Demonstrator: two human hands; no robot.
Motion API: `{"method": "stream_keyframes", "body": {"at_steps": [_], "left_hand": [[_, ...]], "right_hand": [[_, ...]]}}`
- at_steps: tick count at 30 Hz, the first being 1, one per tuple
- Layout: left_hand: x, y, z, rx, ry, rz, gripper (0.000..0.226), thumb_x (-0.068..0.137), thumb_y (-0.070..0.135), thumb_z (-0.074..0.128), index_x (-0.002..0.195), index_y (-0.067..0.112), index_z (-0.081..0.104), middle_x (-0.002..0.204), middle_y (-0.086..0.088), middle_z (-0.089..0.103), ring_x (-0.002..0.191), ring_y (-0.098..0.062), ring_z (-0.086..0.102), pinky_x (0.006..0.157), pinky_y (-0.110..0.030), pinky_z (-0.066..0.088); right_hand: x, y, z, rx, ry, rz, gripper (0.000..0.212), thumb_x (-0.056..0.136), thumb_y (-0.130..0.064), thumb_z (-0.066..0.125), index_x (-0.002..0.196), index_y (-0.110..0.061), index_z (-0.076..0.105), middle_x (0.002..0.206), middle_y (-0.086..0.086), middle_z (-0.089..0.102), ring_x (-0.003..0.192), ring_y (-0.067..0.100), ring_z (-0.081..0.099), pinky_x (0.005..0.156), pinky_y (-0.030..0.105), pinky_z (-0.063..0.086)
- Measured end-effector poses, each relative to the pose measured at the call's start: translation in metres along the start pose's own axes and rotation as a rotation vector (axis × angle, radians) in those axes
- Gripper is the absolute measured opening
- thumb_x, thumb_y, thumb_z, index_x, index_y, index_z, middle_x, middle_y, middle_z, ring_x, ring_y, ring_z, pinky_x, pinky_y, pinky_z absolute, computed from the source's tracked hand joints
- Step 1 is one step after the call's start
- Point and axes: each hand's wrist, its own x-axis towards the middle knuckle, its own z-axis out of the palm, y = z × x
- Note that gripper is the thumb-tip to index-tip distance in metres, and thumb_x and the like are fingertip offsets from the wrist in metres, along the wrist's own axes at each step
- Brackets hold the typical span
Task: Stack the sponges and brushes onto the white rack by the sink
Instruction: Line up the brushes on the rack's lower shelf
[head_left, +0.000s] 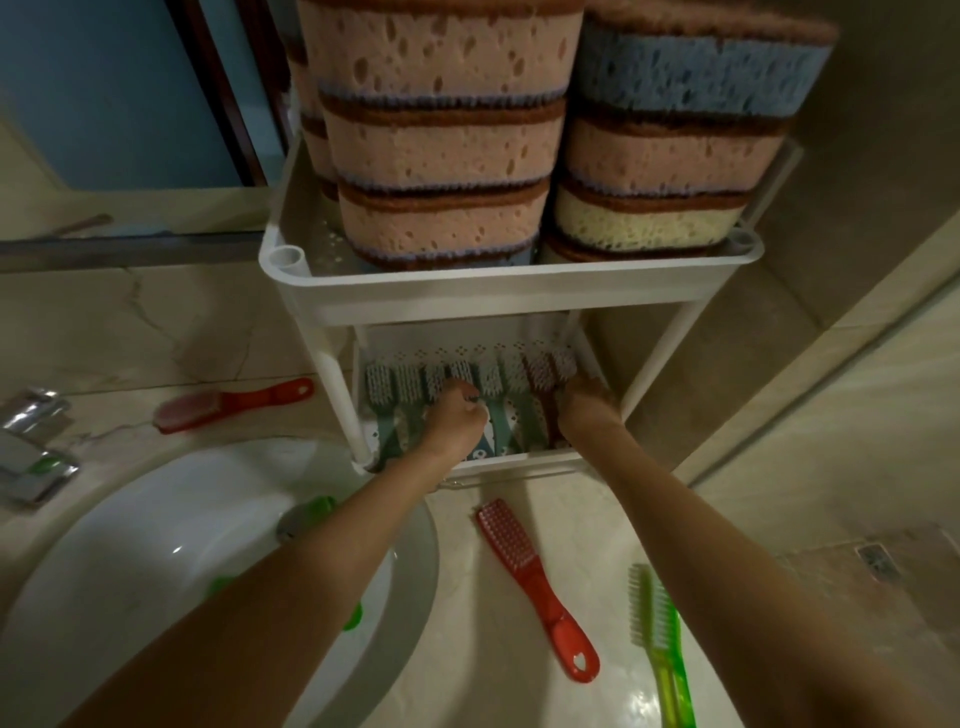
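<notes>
Lower shelf, frame centre: a row of brushes (405, 384) lies side by side in the white rack (511, 291). Heads point to the top of the frame and handles to the bottom, probably so more fit.
Left hand (454, 415): fingers curl round the handle of a teal brush (461, 372), likely squaring it with its neighbours.
Right hand (584, 405): it lies over the row's right end; I cannot tell its grip.
Top tier: sponges (441, 145) are stacked flat in columns.
Counter, lower frame: a red brush (535, 587) and a green brush (657, 634) are still unshelved, with their handles toward the lower right.
</notes>
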Motion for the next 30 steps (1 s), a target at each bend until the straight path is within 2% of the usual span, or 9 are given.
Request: {"method": "stream_keyframes", "body": {"at_steps": [2,5,10,14,19,22,26,28,30], "left_hand": [[0.001,-0.002,0.000,0.049,-0.011,0.022,0.029,0.094,0.004,0.043,0.122,0.002,0.049,0.101,-0.010,0.053,0.093,-0.023,0.051,0.077,-0.024,0.037],[0.002,-0.006,0.001,0.081,-0.030,0.025,0.030,0.094,0.001,0.041,0.123,0.000,0.048,0.101,-0.011,0.051,0.095,-0.022,0.050,0.076,-0.023,0.036],[0.001,-0.013,-0.002,0.136,-0.047,0.047,0.029,0.094,0.004,0.042,0.122,0.003,0.049,0.114,-0.017,0.056,0.089,-0.021,0.051,0.060,-0.026,0.041],[0.002,-0.016,-0.001,0.159,-0.043,0.039,0.027,0.094,0.005,0.043,0.120,0.003,0.052,0.122,-0.017,0.056,0.107,-0.030,0.055,0.084,-0.032,0.045],[0.000,-0.018,-0.001,0.183,-0.048,0.045,0.027,0.094,0.003,0.041,0.118,0.001,0.053,0.125,-0.019,0.056,0.114,-0.030,0.053,0.094,-0.034,0.044],[-0.011,-0.021,-0.006,0.174,-0.047,0.072,0.027,0.095,0.005,0.040,0.119,0.003,0.052,0.124,-0.018,0.056,0.114,-0.029,0.054,0.094,-0.034,0.044],[-0.048,-0.030,-0.031,0.108,-0.011,0.158,0.024,0.095,0.007,0.044,0.118,0.003,0.052,0.115,-0.013,0.060,0.108,-0.023,0.057,0.085,-0.022,0.041],[-0.071,-0.041,-0.049,0.050,0.020,0.178,0.023,0.094,0.005,0.046,0.115,0.001,0.054,0.106,-0.010,0.061,0.105,-0.023,0.059,0.085,-0.020,0.041],[-0.097,-0.069,-0.073,0.020,0.102,0.138,0.020,0.092,0.004,0.047,0.110,0.003,0.056,0.098,-0.005,0.061,0.102,-0.024,0.060,0.083,-0.020,0.040]], "right_hand": [[0.001,0.000,0.001,-0.042,-0.012,0.002,0.029,0.097,-0.012,0.043,0.122,-0.001,0.051,0.126,0.018,0.055,0.117,0.030,0.054,0.094,0.035,0.046],[-0.001,-0.001,0.003,-0.099,-0.033,-0.018,0.028,0.097,-0.012,0.042,0.120,-0.001,0.054,0.124,0.019,0.057,0.116,0.031,0.056,0.093,0.037,0.048],[-0.004,-0.001,0.003,-0.091,-0.078,-0.047,0.032,0.097,-0.014,0.040,0.124,-0.005,0.052,0.128,0.018,0.054,0.119,0.033,0.053,0.096,0.039,0.046],[-0.009,-0.001,0.004,-0.088,-0.038,-0.020,0.032,0.096,-0.010,0.042,0.126,0.000,0.050,0.130,0.019,0.052,0.122,0.032,0.050,0.098,0.038,0.045],[-0.022,-0.002,0.002,-0.088,0.041,-0.008,0.033,0.094,-0.010,0.047,0.126,-0.003,0.052,0.129,0.017,0.052,0.121,0.032,0.052,0.096,0.039,0.046],[-0.034,-0.005,0.005,0.017,0.129,-0.068,0.027,0.093,-0.009,0.048,0.118,-0.004,0.057,0.123,0.016,0.055,0.114,0.031,0.056,0.093,0.038,0.047],[-0.070,-0.023,0.032,0.352,0.397,-0.319,0.021,0.083,0.001,0.056,0.102,0.001,0.065,0.111,0.021,0.060,0.104,0.035,0.057,0.085,0.040,0.048],[-0.096,-0.040,0.047,0.473,0.425,-0.385,0.018,0.081,0.002,0.057,0.097,0.001,0.065,0.106,0.021,0.061,0.096,0.036,0.059,0.081,0.040,0.049],[-0.124,-0.067,0.065,0.554,0.383,-0.447,0.018,0.081,0.003,0.057,0.097,0.001,0.065,0.104,0.021,0.062,0.090,0.036,0.062,0.078,0.037,0.050]]}}
